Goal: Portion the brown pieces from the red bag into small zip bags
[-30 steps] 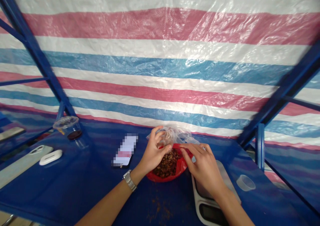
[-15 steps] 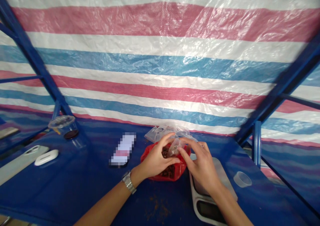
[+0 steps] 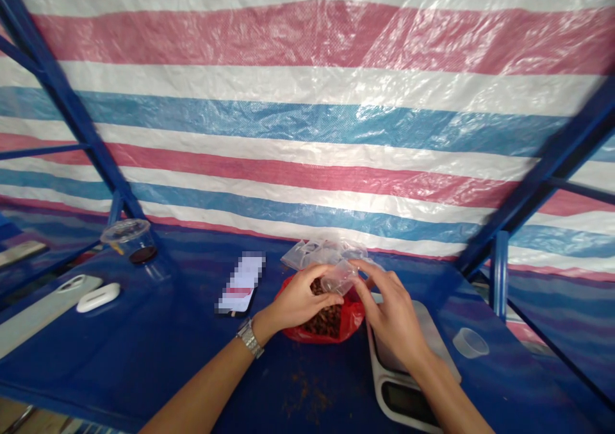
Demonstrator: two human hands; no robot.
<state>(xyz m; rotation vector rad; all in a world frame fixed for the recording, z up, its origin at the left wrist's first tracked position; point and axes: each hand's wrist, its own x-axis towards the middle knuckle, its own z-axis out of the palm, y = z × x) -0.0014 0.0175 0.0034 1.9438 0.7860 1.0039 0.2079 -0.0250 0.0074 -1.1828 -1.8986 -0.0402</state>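
Loosely curled, your left hand point(image 3: 302, 300) cups a clear plastic bag point(image 3: 339, 277) over the red bag point(image 3: 353, 322) of brown pieces point(image 3: 321, 325), your right hand point(image 3: 356, 272) pinches the clear plastic bag's edge, and a digital scale point(image 3: 398, 397) sits at the red bag's four o'clock.

Table point(image 3: 182, 370): blue, smooth, with a sheen. Far left corner: clear plastic cup point(image 3: 129, 238), dark contents at its base. Toward the left edge: pale phone point(image 3: 48, 315), camera side up, with a white rounded case point(image 3: 98, 298) just beside it. Left of centre: phone with lit screen point(image 3: 243, 283), face up. Middle of far edge: crumpled clear bags point(image 3: 307, 252); nearer, an open red bag point(image 3: 353, 322). Right of it: scale point(image 3: 435, 338), partly hidden, display toward the near edge. Near right edge: small clear tub point(image 3: 471, 343). Brown crumbs point(image 3: 307, 395) scatter toward the near edge.
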